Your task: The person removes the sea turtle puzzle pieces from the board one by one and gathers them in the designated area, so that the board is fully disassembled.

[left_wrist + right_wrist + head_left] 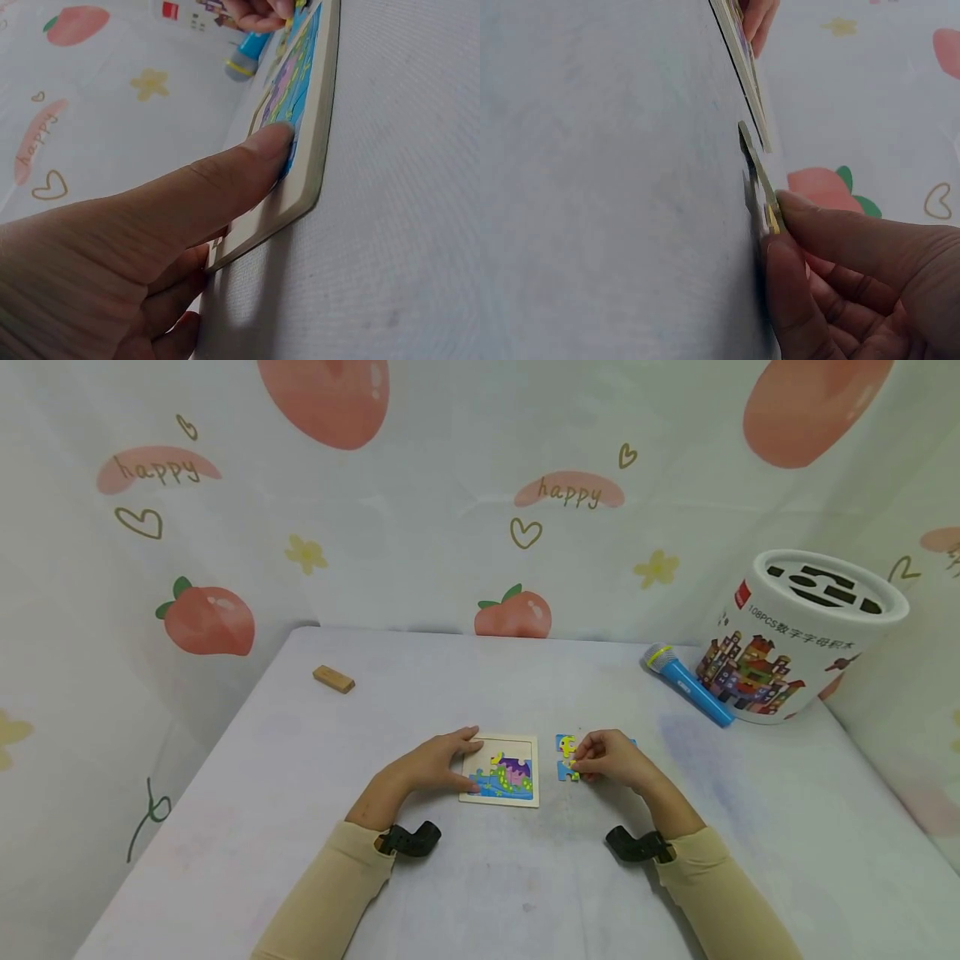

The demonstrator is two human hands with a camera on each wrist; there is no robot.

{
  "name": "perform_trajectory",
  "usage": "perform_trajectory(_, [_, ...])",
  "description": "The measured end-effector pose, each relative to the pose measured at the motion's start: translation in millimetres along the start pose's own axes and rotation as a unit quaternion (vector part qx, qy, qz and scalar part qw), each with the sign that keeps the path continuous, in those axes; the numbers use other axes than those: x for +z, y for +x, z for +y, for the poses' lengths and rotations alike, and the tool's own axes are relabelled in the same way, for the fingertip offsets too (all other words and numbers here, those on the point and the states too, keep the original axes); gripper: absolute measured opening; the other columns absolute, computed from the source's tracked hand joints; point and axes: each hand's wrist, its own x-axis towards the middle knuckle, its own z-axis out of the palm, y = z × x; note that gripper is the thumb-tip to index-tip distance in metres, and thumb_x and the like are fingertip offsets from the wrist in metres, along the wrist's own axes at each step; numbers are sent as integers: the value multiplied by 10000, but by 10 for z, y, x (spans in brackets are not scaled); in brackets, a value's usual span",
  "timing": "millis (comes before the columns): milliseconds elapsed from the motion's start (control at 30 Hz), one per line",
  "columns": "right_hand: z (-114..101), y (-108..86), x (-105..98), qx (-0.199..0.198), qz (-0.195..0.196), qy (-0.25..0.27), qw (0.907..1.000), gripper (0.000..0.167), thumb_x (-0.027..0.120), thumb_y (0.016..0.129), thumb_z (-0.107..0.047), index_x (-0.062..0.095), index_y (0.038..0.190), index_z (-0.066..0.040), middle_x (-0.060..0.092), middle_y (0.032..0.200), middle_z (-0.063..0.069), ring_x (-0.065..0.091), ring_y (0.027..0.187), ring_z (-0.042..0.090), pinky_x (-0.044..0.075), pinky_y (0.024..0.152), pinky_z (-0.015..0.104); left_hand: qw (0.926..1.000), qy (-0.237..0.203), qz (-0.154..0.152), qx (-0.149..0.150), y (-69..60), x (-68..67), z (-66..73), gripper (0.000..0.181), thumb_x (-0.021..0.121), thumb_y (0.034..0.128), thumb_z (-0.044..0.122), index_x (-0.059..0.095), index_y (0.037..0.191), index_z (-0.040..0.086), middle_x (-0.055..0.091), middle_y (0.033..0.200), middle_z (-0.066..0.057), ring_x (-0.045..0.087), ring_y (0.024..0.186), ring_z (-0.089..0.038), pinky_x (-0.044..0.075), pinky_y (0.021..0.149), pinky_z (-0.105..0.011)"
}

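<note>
In the head view a square wooden puzzle tray (498,804) lies on the table, partly filled with blue, purple and green pieces. My left hand (431,764) holds its left side. The left wrist view shows the thumb (270,142) pressing on the blue pieces near the tray's corner, other fingers curled by the edge. Right of the tray, my right hand (613,758) pinches a blue and yellow puzzle piece (566,771) between thumb and forefinger; in the right wrist view this piece (759,169) is tilted just over the cloth. Another piece (566,743) with an eye lies behind it.
A bit of another blue piece (633,742) shows behind the right hand. Further back right lie a blue toy microphone (693,689) and a large white block bucket (787,643). A small wooden block (333,678) lies at the back left.
</note>
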Motion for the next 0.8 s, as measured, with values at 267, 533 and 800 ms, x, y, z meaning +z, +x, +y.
perform_trajectory(267, [-16,-10,22,-92,158,-320,9993,171,708,796,-39,567,832,52,583,712,50,544,598,102,501,556,224,10000,3,3,-5,-11,6,-5,742,773,752,319,452,1386,105,250,1544,-32,205,1434,-247,213,1154,-427])
perform_trajectory(533, [-46,-4,22,-157,279,-761,9966,167,720,790,-62,578,814,23,571,705,41,514,603,98,450,547,217,10000,-47,23,40,-17,-11,6,742,775,750,317,459,1379,83,260,1541,-51,213,1430,-264,217,1151,-439])
perform_trajectory(800, [-55,-12,18,-85,107,-833,9964,178,724,793,-88,601,858,25,566,720,41,527,617,109,477,568,219,10000,57,46,34,-33,10,1,747,762,759,337,444,1390,95,217,1553,-59,197,1435,-259,221,1151,-432])
